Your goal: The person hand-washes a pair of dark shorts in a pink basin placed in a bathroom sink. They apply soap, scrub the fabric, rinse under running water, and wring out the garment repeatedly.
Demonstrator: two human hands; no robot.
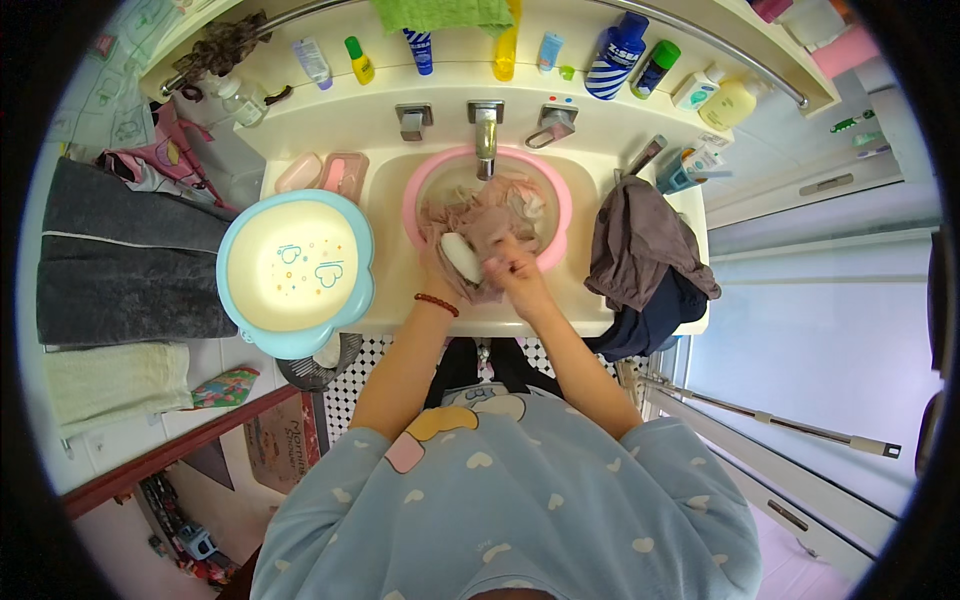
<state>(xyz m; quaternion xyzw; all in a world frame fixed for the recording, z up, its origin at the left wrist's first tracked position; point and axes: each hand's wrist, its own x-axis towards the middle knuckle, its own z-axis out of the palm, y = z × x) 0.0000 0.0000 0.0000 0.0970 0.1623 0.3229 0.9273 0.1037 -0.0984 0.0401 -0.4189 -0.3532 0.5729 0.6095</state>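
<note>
A pink basin (409, 205) sits in the white sink, under the faucet. Wet pinkish-beige cloth (490, 222) is bunched in it and hangs over its near edge. My left hand (440, 272), a red bead bracelet at its wrist, is closed on the cloth's left side. Against that hand and the cloth lies a smooth white oval piece (460, 257); whether it is a soap bar or a brush back I cannot tell. My right hand (518, 277) has its fingers curled at the cloth's near right side, slightly blurred.
A light-blue basin (368, 240) stands left of the sink, beside a pink soap dish (345, 178). Brown and dark clothes (645, 245) drape over the right rim. The faucet (486, 140) overhangs the pink basin. Bottles and tubes (615, 58) line the shelf behind.
</note>
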